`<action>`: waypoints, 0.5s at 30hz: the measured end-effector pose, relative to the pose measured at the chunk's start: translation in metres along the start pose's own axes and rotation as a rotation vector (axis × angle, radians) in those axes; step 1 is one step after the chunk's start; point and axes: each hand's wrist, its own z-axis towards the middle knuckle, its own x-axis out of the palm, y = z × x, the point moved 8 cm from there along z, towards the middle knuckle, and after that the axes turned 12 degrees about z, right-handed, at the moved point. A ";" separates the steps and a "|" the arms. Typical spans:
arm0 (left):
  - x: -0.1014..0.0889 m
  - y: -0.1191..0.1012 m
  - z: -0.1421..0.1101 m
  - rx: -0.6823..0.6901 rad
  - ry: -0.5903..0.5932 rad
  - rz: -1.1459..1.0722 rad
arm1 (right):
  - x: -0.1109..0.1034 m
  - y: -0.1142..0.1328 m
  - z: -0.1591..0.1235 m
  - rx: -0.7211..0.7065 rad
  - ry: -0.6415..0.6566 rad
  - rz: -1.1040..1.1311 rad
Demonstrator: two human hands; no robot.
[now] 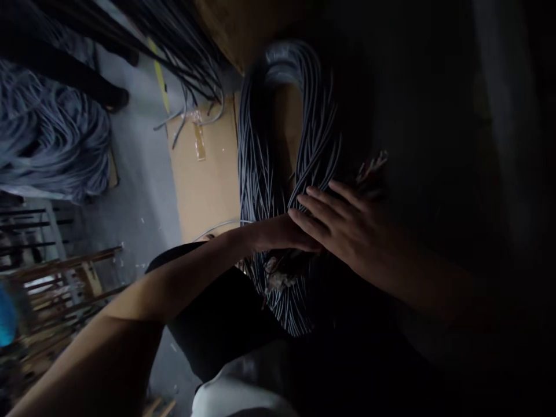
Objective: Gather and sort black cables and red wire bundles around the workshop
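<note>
A thick coil of grey cables (260, 156) lies looped over brown cardboard (208, 174) in dim light. My right hand (343, 226) rests flat on the coil's lower part, fingers stretched out and slightly apart. My left hand (278, 234) reaches across from the left and is partly tucked under the right hand's fingers; its own fingers are hidden. Cut cable ends with bared coloured wires (278, 278) stick out just below both hands, and another tuft (371, 165) shows above the right hand.
A large heap of grey cable (52, 139) sits at the left on the grey floor. Dark cables (174, 40) hang at the top. A wooden pallet (56, 289) lies at lower left. The right side is in deep shadow.
</note>
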 end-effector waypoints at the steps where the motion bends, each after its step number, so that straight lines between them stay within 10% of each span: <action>1: 0.005 0.007 -0.010 -0.075 0.035 -0.029 | 0.012 0.000 0.003 0.001 0.041 0.041; 7: 0.024 0.056 -0.092 -0.517 0.254 -0.449 | 0.086 0.029 0.022 0.027 0.377 0.312; 15: -0.037 0.081 -0.170 -0.606 0.075 -0.875 | 0.119 0.057 0.122 -0.015 0.478 0.398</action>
